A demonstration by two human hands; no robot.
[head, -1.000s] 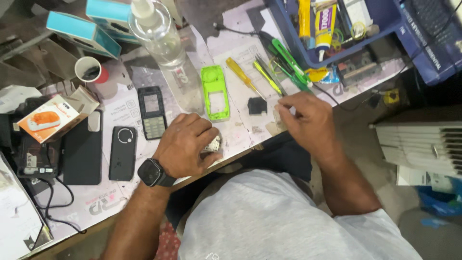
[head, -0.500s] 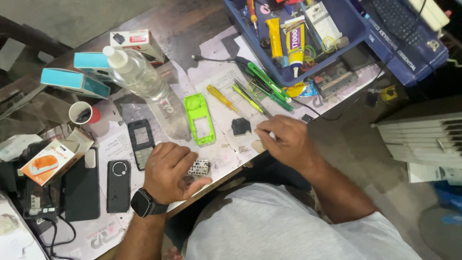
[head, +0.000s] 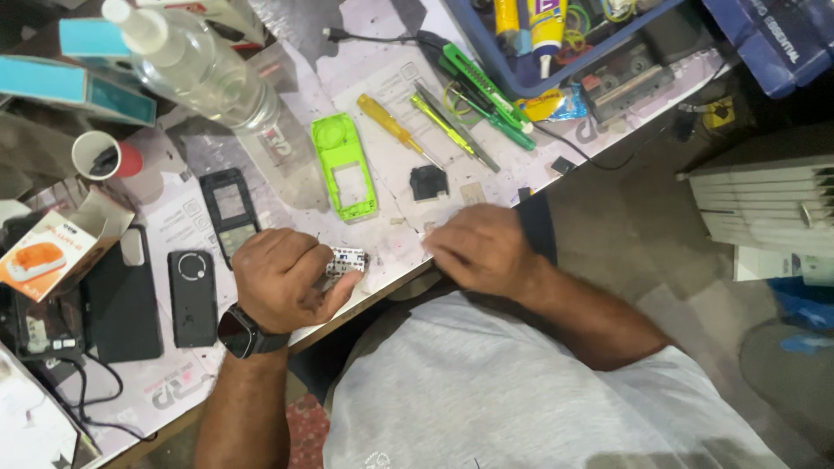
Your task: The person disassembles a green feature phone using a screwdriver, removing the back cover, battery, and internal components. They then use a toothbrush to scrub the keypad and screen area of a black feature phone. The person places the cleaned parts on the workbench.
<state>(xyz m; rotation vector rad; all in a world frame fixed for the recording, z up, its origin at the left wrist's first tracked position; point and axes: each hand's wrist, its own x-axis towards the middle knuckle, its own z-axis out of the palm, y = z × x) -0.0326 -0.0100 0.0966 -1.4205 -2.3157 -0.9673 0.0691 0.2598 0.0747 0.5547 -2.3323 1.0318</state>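
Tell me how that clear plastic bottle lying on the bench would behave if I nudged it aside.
The clear plastic bottle lies on its side, so it would probably roll. It looks mostly empty, so likely light. Its smooth wall may slip against the green phone shell nearby.

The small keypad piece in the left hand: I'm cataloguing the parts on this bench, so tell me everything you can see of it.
The keypad piece is a small, flat, pale rectangle with a grid of dark cut-outs, plastic or metal by the look. It lies roughly level just above the white work mat, near the table's front edge. The left hand pinches its left end, hiding that part; the right end sticks out free. The right hand rests beside it, apart. Finer detail is too small to tell.
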